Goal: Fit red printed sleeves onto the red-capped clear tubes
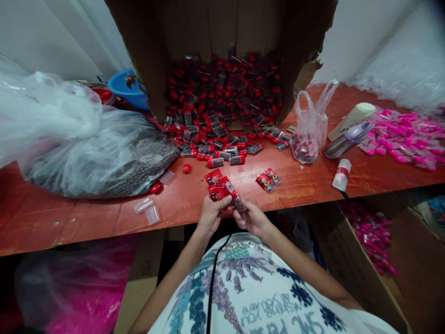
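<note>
My left hand (pixel 210 215) is closed, its thumb pressing on red printed wrappers (pixel 216 190) that fan out above it, one with a white barcode. Beside it, my right hand (pixel 253 219) pinches the lower end of a small clear tube (pixel 239 203) with dark contents, which touches the wrappers. Whether the tube sits inside one of the wrappers I cannot tell. Two red-wrapped packs (pixel 268 180) lie on the table to the right. Ahead of my hands are several red-capped tubes of dark beads (pixel 216 162).
A large cardboard box (pixel 139 51) on its side spills red-capped tubes onto the red table (pixel 194 213). Left are a bag of dark beads (pixel 139 157), clear empty tubes (pixel 152 215) and a blue basin (pixel 130 93). Right stand a plastic bag (pixel 309 125) and pink packets (pixel 403 134).
</note>
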Available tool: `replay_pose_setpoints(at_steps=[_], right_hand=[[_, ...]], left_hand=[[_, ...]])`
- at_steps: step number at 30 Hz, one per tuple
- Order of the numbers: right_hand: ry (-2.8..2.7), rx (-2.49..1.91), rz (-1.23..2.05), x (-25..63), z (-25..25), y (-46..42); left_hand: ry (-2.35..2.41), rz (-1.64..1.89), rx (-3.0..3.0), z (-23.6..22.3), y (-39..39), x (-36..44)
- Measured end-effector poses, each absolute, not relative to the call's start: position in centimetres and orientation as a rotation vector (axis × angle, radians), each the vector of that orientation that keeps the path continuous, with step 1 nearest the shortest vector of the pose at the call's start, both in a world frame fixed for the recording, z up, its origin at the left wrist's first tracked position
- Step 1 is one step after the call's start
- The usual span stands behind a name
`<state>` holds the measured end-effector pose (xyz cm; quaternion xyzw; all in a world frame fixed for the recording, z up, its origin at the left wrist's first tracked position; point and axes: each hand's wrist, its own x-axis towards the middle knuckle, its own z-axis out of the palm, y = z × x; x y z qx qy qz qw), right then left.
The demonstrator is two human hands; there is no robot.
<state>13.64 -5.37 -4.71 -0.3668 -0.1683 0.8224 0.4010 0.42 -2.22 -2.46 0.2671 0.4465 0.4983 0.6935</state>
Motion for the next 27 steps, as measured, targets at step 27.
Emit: replay_pose_setpoints(at_steps=[27], right_hand=[[-1.354,-1.287,1.090,13.2,-4.4,-6.6]], left_hand=[[1.092,1.219,0.739,-0.8,-3.3,1.1]])
